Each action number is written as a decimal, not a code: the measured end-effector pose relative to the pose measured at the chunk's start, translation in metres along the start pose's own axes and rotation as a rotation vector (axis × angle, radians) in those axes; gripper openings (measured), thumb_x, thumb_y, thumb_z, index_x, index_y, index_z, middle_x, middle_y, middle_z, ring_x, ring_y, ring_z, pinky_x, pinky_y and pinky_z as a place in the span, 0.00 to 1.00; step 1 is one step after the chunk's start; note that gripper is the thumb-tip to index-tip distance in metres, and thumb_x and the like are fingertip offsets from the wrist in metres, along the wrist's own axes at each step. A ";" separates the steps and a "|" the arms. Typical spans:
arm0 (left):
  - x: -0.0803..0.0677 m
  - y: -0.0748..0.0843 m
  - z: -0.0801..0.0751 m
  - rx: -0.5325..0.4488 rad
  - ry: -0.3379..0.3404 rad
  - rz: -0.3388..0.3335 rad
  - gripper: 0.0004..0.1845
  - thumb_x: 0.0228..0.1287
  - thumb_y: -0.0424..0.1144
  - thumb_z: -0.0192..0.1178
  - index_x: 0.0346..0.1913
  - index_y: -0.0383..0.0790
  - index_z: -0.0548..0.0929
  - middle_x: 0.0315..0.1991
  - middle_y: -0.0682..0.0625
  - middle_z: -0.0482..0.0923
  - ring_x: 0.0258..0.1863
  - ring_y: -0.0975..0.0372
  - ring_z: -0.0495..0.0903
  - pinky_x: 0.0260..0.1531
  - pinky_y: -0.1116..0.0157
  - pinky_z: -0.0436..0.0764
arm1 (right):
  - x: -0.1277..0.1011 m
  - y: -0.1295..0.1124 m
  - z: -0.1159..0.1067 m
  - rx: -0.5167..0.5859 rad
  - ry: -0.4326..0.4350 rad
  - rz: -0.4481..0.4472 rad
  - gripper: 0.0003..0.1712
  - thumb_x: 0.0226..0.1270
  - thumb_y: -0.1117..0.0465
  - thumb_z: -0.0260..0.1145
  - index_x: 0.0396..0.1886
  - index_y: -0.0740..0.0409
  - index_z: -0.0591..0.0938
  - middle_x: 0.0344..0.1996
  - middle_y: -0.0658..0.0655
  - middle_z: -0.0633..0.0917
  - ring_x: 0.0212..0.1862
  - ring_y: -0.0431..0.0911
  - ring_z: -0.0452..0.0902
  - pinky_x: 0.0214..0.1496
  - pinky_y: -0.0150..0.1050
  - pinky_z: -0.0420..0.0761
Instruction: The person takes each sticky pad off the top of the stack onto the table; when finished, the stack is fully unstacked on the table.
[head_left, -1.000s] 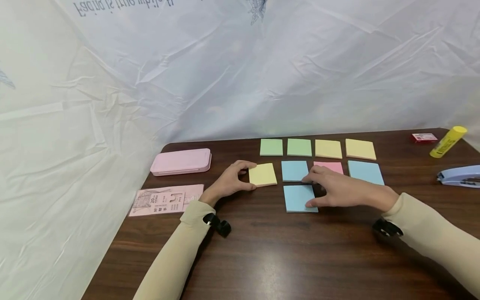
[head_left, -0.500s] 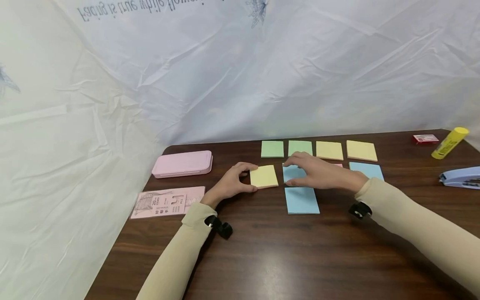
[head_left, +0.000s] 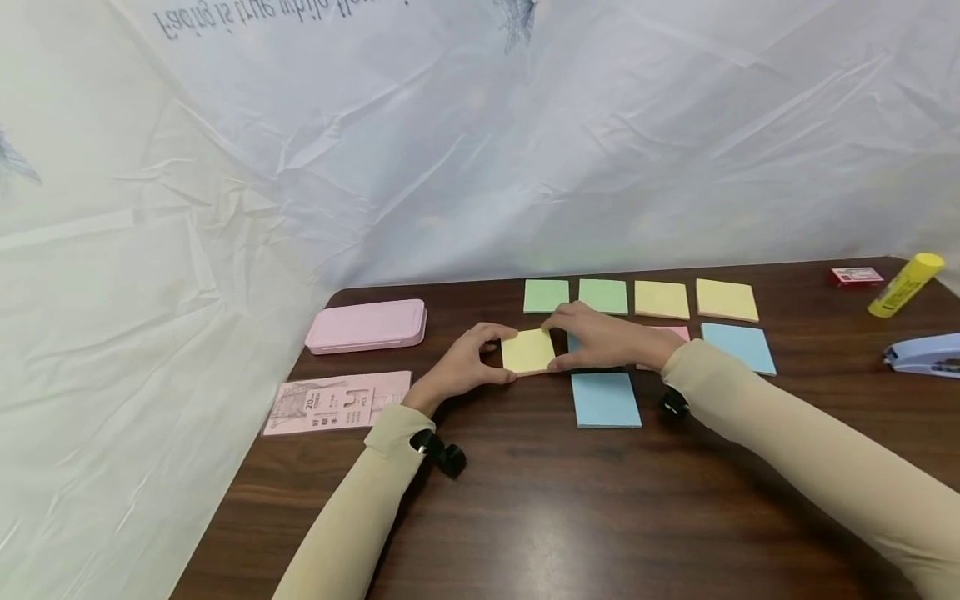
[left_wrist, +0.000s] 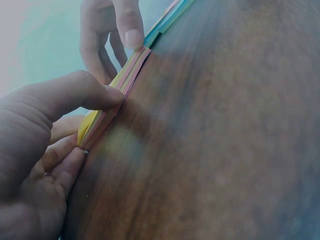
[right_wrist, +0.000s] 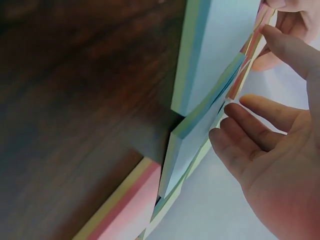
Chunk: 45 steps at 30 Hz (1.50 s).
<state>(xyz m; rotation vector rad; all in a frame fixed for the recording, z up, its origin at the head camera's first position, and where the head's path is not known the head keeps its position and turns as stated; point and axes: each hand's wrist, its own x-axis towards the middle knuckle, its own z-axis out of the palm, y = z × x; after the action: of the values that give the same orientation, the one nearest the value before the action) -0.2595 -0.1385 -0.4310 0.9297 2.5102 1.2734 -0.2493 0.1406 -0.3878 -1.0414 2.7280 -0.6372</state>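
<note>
Step in hand: squaring yellow pad; left hand pinched its left edge; right hand, fingers relaxed, touched its right edge; next prob. needs lift or nudge into line w/ blue pad.

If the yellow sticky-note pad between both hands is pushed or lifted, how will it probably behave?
The yellow pad lies flat, so it should slide on the smooth table, not roll or tip. Its thin stacked sheets suggest it is light and slightly bendable. The left hand pinches its edge; loose top sheets may curl.

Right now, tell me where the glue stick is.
In the head view the glue stick lies at the table's far right edge, beside the small red box, beyond the stapler.
</note>
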 end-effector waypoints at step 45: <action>0.002 0.000 0.000 0.029 -0.008 -0.008 0.33 0.61 0.32 0.76 0.70 0.35 0.79 0.70 0.42 0.72 0.69 0.53 0.71 0.70 0.59 0.73 | -0.039 0.007 -0.034 0.015 0.144 0.009 0.39 0.62 0.49 0.81 0.68 0.62 0.81 0.65 0.62 0.77 0.69 0.61 0.67 0.66 0.64 0.73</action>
<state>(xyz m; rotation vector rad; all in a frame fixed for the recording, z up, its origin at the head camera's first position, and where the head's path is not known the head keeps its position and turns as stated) -0.2614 -0.1372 -0.4302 0.9287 2.5298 1.2314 -0.2339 0.1828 -0.3612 -1.0165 2.8437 -0.7577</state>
